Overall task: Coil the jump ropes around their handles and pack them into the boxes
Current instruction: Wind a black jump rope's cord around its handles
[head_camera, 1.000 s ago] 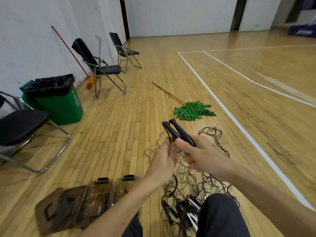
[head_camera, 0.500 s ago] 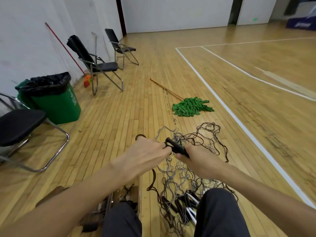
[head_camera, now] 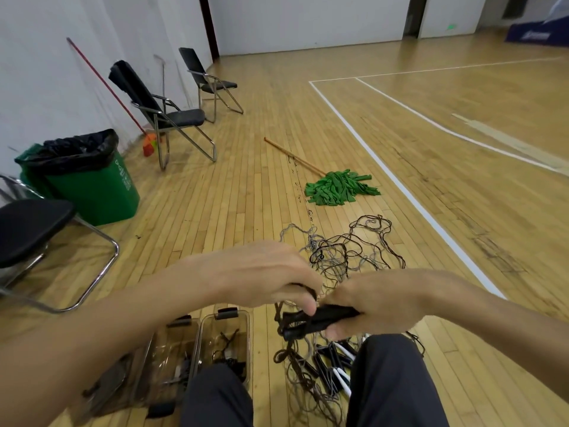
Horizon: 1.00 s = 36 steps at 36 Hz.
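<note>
**Both hands on the jump rope handles**

Right hand (head_camera: pixel 385 300) is clamped around the 2 black handles (head_camera: pixel 326 317), held level over the floor (head_camera: pixel 246 195). Left hand (head_camera: pixel 264 272) is right at their free end, fingers curled, pinching the dark rope (head_camera: pixel 288 329). The rope pile (head_camera: pixel 354 254) lies tangled just beyond both hands. 2 clear boxes (head_camera: pixel 226 322) sit below the left hand.

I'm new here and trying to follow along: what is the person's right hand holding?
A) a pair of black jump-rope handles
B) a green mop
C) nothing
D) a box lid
A: the right hand grips the black handles, while the left hand pinches the rope beside them. The green mop lies apart on the floor.
</note>
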Tool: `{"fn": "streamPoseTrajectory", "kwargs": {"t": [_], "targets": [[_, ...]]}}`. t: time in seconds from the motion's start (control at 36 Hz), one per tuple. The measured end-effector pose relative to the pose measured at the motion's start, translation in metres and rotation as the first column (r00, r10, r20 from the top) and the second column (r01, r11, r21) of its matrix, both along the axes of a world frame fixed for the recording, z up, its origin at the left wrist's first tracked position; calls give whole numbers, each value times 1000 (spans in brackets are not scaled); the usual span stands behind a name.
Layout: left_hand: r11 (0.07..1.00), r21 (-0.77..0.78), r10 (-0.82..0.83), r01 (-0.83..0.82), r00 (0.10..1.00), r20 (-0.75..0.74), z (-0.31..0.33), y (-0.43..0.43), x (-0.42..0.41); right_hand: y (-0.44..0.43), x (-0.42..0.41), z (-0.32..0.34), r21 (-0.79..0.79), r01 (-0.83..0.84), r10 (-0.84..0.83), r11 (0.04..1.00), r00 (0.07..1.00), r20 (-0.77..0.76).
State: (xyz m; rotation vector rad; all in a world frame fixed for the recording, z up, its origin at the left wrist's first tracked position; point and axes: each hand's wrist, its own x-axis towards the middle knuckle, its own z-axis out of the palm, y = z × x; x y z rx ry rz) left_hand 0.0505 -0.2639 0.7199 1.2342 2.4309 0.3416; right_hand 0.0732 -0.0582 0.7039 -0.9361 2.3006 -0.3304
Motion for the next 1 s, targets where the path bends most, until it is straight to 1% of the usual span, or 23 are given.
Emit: {"fn": "streamPoseTrajectory", "kwargs": {"t": [0.08, 0.17, 0.28, 0.39, 0.47, 0.53, 0.61, 0.67, 0.78, 0.83, 0.92, 1.0], "targets": [[996, 93, -24, 19, 998, 55, 6, 1, 0, 9, 2, 0, -130, -20, 21, 991, 1000, 3], [965, 257, -3, -45, 983, 183, 9, 1, -2, 14, 6, 4, -255, 7, -10, 967, 1000, -9], [870, 468, -9, -154, 945, 328, 9, 2, -4, 17, 8, 9, -384, 23, -63, 923, 994, -90], [749, 576, 50, -327, 895, 442, 7, 2, -4, 16, 10, 7, -472, 84, -193, 877, 963, -188], [682, 564, 39, -465, 794, 607, 5, 2, -5, 16, 11, 4, -460, 158, -293, 874, 926, -239], [653, 554, 48, -516, 758, 650, 3, 3, -5, 14, 12, 2, -456, 170, -311, 874, 916, -254], [611, 553, 80, -567, 739, 669, -4, 2, -7, 11, 12, 1, -457, 158, -317, 875, 901, -296], [552, 572, 101, -606, 730, 676, -10, 2, -7, 11, 9, -1, -468, 156, -323, 870, 897, -301], [421, 630, 191, -652, 743, 641, -24, 8, -5, 9, 1, -9, -577, 178, -374, 797, 896, -239], [380, 626, 202, -681, 722, 662, -32, 11, -4, 9, -3, -14, -601, 182, -387, 778, 893, -230], [338, 625, 181, -704, 700, 691, -37, 15, -2, 11, -9, -20, -604, 199, -402, 772, 889, -221], [341, 606, 188, -718, 684, 705, -42, 16, -1, 10, -13, -25, -615, 199, -401, 763, 892, -208]]}}
